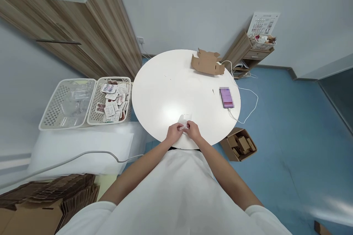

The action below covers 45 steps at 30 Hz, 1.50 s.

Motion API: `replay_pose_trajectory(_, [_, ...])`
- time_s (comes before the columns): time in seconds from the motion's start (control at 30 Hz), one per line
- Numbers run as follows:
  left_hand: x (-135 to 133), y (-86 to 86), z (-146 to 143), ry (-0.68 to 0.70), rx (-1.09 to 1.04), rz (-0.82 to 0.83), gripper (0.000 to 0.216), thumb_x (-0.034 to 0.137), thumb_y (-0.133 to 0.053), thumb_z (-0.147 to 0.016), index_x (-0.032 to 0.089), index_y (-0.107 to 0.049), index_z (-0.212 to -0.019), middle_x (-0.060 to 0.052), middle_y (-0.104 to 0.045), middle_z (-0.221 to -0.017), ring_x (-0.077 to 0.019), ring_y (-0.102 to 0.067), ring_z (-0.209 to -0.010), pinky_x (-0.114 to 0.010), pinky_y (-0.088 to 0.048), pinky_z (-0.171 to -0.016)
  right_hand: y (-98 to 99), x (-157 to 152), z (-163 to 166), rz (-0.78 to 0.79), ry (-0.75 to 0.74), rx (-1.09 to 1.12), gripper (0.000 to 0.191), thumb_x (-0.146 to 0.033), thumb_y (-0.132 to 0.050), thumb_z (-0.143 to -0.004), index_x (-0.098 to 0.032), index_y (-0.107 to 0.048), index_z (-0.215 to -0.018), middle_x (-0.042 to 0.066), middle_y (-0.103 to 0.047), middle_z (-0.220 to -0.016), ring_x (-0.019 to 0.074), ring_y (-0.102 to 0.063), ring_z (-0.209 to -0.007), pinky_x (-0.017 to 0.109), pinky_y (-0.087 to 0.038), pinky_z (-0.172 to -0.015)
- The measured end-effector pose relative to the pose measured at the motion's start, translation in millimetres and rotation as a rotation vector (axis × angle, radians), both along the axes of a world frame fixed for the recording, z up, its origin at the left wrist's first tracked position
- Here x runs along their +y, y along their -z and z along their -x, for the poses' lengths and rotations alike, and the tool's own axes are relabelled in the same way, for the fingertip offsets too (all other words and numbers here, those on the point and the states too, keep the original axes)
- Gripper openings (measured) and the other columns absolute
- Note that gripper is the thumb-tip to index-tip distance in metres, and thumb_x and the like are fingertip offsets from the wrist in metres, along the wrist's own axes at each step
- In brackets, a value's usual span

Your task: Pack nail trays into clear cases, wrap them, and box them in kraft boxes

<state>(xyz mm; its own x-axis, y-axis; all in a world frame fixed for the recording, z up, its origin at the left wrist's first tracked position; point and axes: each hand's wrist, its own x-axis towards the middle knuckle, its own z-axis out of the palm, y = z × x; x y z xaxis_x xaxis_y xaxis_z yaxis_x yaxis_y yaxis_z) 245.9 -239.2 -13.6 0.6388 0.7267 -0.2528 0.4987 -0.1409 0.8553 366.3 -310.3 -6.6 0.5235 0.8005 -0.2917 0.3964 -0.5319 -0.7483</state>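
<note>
Wrapper [185, 118] talk first, since that's what both hands are on: it's a small, translucent whitish piece of thin plastic, maybe a bag or a bit of film, too small in the view for me to say which. It's at the near edge of the white oval table [160, 88], right in front of the person's shirt.

Left hand [174, 132] comes in from the left, right hand [193, 130] from the right, and the wrapper sits squeezed between their fingertips. Both look pinched on it, thumbs against curled fingers, with the two sets of fingers nearly meeting. Neither hand is clearly nearer; it's about a tie.

Most of the visible plastic pokes out past the fingertips toward the far side of the table, so from either hand it lies forward and inward. As for its long axis, it seems to run roughly away from the body, but the fingers cover too much for me to swear to it.

Elsewhere on the table, a partly unfolded cardboard box [208, 62] sits by the far edge, and a pixelated purple item [227, 98] lies off to the right, white cable [257, 99] running to it. Both are well apart from the hands.
</note>
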Motion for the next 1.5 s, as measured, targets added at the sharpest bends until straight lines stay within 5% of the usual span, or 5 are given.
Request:
replay_pose_trajectory(0.27, [-24, 1.1, 1, 0.384, 0.101, -0.411, 0.048, 0.003, -0.042, -0.062, 0.017, -0.055, -0.106, -0.01, -0.05, -0.096, -0.0211, -0.05, -0.088, -0.036, -0.046, -0.074, 0.3, -8, 3, -0.089, 0.124, 0.219, 0.015, -0.024, -0.047, -0.067, -0.021, -0.052, -0.081, -0.003, -0.05, -0.072, 0.0129, -0.045, -0.065, 0.026, -0.038, -0.064])
replay_pose_trajectory(0.5, [-15, -3.2, 16, 0.43, 0.03, -0.447, 0.037, 0.015, -0.042, -0.075, 0.02, -0.051, -0.111, -0.009, -0.052, -0.108, -0.021, -0.048, -0.101, -0.038, -0.042, -0.087, 12.6, -3, 10, -0.097, 0.252, 0.123, 0.022, -0.02, -0.044, -0.071, -0.02, -0.046, -0.093, 0.001, -0.047, -0.083, 0.0143, -0.046, -0.072, 0.028, -0.041, -0.07])
replay_pose_trajectory(0.8, [2, -4.6, 0, 0.482, 0.196, -0.56, 0.044, 0.025, -0.043, -0.081, 0.025, -0.041, -0.125, -0.008, -0.036, -0.135, -0.0259, -0.026, -0.128, -0.046, -0.026, -0.1, 3.7, -21, 9, -0.12, -0.006, -0.083, 0.03, -0.016, -0.034, -0.08, -0.022, -0.051, -0.105, 0.009, -0.048, -0.111, 0.0202, -0.046, -0.103, 0.037, -0.041, -0.085])
replay_pose_trajectory(1.0, [-9, -2.6, -7, 0.394, 0.187, -0.487, 0.043, 0.026, -0.045, -0.08, 0.023, -0.043, -0.123, -0.01, -0.035, -0.134, -0.0274, -0.026, -0.127, -0.044, -0.033, -0.096, -2.5, -41, -22, -0.099, -0.52, -0.188, 0.064, -0.027, -0.056, -0.073, -0.022, -0.031, -0.131, 0.009, -0.032, -0.138, 0.0278, -0.026, -0.128, 0.046, -0.023, -0.102])
replay_pose_trajectory(1.5, [-11, -3.6, -20, 0.318, 0.151, -0.362, 0.054, 0.021, -0.056, -0.067, 0.016, -0.042, -0.119, -0.012, -0.045, -0.125, -0.0288, -0.036, -0.118, -0.048, -0.03, -0.098, -11.5, -1, -58, 0.065, -0.832, -0.25, 0.052, -0.019, -0.059, -0.067, -0.017, -0.046, -0.117, 0.013, -0.05, -0.11, 0.0254, -0.051, -0.088, 0.036, -0.041, -0.075])
